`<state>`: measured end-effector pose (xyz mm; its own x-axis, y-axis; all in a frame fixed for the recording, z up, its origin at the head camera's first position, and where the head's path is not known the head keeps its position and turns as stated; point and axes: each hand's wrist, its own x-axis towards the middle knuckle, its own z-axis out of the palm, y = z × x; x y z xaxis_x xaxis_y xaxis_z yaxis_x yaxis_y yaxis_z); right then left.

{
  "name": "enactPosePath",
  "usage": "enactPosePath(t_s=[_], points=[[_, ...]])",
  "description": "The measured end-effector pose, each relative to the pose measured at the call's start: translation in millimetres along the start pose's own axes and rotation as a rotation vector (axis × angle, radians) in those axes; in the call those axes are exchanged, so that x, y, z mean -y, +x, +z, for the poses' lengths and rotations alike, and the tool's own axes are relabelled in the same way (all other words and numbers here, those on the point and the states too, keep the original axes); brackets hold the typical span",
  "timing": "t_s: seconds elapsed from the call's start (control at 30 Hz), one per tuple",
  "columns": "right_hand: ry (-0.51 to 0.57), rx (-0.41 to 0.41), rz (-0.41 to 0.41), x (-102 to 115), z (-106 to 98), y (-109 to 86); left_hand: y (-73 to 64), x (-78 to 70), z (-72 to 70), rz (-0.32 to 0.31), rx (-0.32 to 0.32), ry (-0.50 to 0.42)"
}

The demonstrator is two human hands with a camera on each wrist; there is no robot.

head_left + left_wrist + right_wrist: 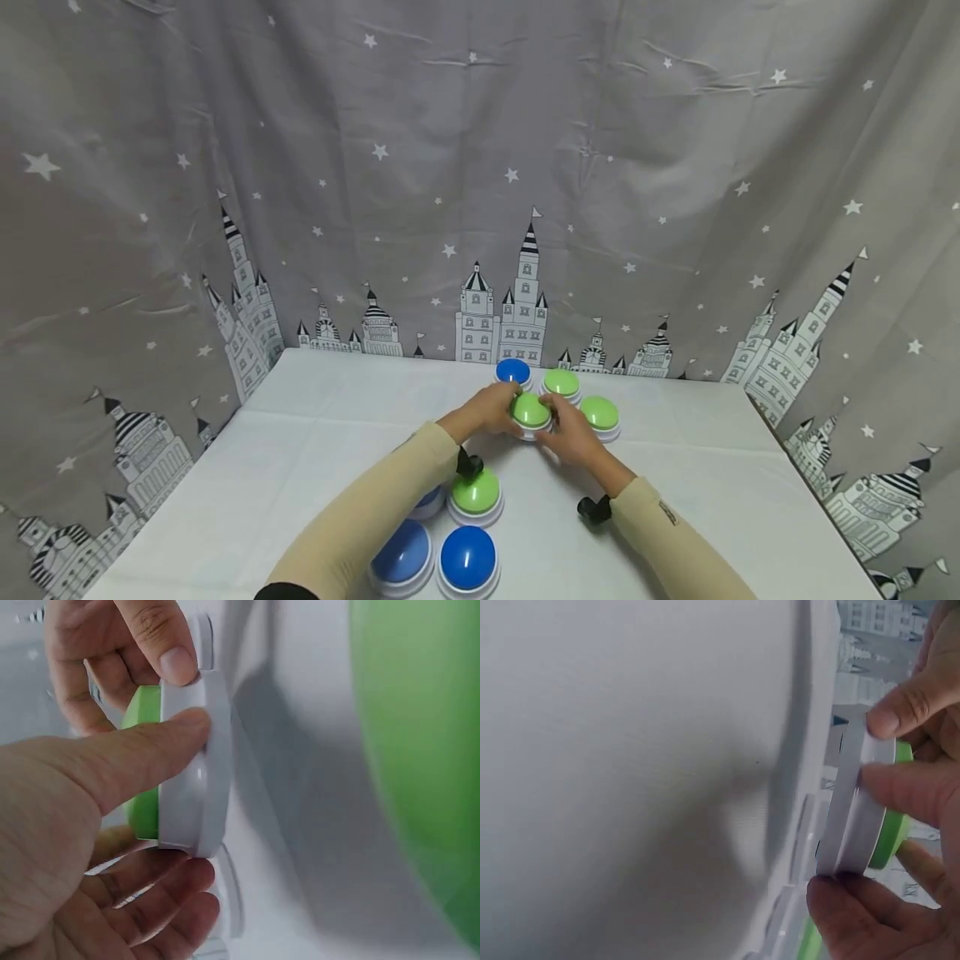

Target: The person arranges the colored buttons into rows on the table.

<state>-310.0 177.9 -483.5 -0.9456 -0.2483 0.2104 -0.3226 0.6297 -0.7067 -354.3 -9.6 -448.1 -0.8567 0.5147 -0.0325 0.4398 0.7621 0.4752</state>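
Observation:
Both hands hold one push button with a green dome [530,409] and a white base [191,802]. My left hand [491,409] grips its left side, thumb against the base and fingers curled beneath. From the right, my right hand [572,431] grips the same button, thumb and fingers around the base [855,817]. Both wrist views show the base raised off the white table. Around it at the back stand a blue button [513,370], a green button [561,382] and another green button [600,412].
Nearer on the white table [720,467] stand a green button [476,492], a blue button [468,557] and another blue button [402,552]. One more blue button [429,498] is partly hidden by the left sleeve [375,508]. A grey castle-print curtain [337,167] hangs behind.

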Motion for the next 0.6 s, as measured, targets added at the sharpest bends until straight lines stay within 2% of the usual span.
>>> enactPosePath(t_s=[0.17, 0.27, 0.43, 0.6], points=[[0.061, 0.024, -0.136, 9, -15, -24.2, -24.2, -11.0, -3.6, 0.106, -0.026, 0.052], [0.069, 0.071, -0.19, 13, -23, -42.1, -46.5, -21.8, -2.1, 0.12, -0.017, 0.061], [0.07, 0.15, -0.169, 19, -29, -72.4, -83.3, -37.6, 7.9, 0.097, -0.005, 0.049], [0.05, 0.178, -0.19, 22, -25, -97.2, -110.6, -43.1, 21.8, 0.146, -0.041, 0.074]])
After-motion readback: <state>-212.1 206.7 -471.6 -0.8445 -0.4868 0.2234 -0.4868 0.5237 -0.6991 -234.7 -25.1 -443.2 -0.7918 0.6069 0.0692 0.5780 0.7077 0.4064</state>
